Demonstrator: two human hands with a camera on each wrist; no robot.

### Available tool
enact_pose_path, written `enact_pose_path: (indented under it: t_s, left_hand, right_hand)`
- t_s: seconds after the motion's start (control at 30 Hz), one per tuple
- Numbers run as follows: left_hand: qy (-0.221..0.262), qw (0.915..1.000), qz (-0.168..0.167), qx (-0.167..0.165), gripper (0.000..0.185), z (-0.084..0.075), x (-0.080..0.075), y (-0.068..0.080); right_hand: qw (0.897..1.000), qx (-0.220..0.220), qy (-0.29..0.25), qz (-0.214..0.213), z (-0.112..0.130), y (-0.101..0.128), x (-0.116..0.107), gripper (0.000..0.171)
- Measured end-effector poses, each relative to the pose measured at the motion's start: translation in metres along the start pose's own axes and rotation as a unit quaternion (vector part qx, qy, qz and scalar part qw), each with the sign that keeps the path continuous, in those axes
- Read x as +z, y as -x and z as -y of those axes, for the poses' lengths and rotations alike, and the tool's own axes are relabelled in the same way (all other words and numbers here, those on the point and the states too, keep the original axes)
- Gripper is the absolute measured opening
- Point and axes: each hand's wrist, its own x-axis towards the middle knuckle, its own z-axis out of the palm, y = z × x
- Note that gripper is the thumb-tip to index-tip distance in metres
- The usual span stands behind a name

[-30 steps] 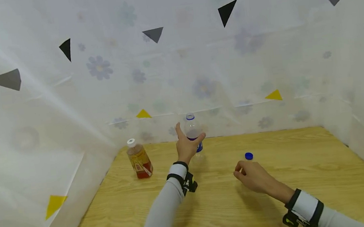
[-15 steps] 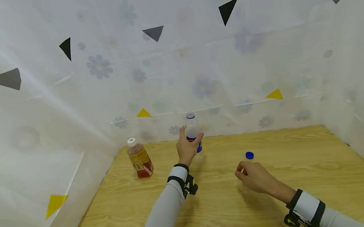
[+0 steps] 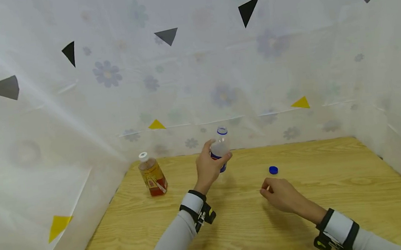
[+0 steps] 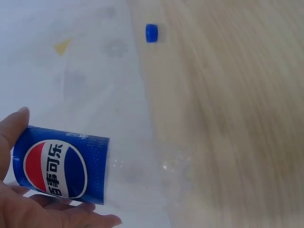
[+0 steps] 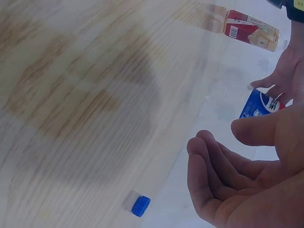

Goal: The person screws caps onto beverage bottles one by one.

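Left hand raised, wrapped round clear, seemingly empty bottle, tilted above surface; right hand low, loosely curled, holding nothing, near blue cap

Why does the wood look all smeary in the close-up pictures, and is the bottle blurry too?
In the left wrist view the table is streaked with motion blur, yet the bottle label in the left hand stays sharp. In the right wrist view the wood grain smears too, while the right hand looks clearer. The head view is crisp, with soft shadows under both arms and bent edges.
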Motion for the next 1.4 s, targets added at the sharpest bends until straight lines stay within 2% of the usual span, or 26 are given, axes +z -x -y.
enact_pose_path:
  t_s: [0.17, 0.37, 0.53, 0.7, 1.1, 1.23, 1.4]
  left_hand:
    - [0.014, 0.9994, 0.031, -0.006, 0.075, -0.006, -0.008, 0.016]
    - [0.014, 0.9981, 0.059, 0.006, 0.071, -0.009, -0.012, 0.034]
    - [0.017, 0.9975, 0.068, 0.010, 0.068, -0.009, -0.012, 0.043]
    - [0.008, 0.9978, 0.066, 0.008, 0.068, -0.008, -0.011, 0.046]
    - [-0.027, 0.9971, 0.065, 0.031, 0.065, 0.000, -0.009, 0.048]
    - [-0.028, 0.9971, 0.064, 0.029, 0.064, 0.001, -0.010, 0.049]
    - [-0.024, 0.9970, 0.066, 0.032, 0.062, 0.002, -0.011, 0.049]
  right_hand:
    - [1.000, 0.001, 0.001, 0.001, -0.002, 0.000, 0.000, 0.016]
    - [1.000, 0.008, 0.001, 0.002, -0.002, -0.001, 0.000, 0.014]
    - [1.000, 0.014, 0.005, 0.001, -0.002, -0.003, 0.001, 0.014]
    - [1.000, 0.017, 0.008, 0.000, -0.002, -0.004, 0.002, 0.013]
    - [1.000, 0.008, 0.011, -0.003, -0.007, -0.003, 0.003, 0.014]
    - [1.000, -0.004, 0.026, -0.013, -0.007, -0.014, -0.008, 0.017]
    - [0.996, -0.020, 0.059, -0.060, -0.005, -0.041, -0.037, 0.023]
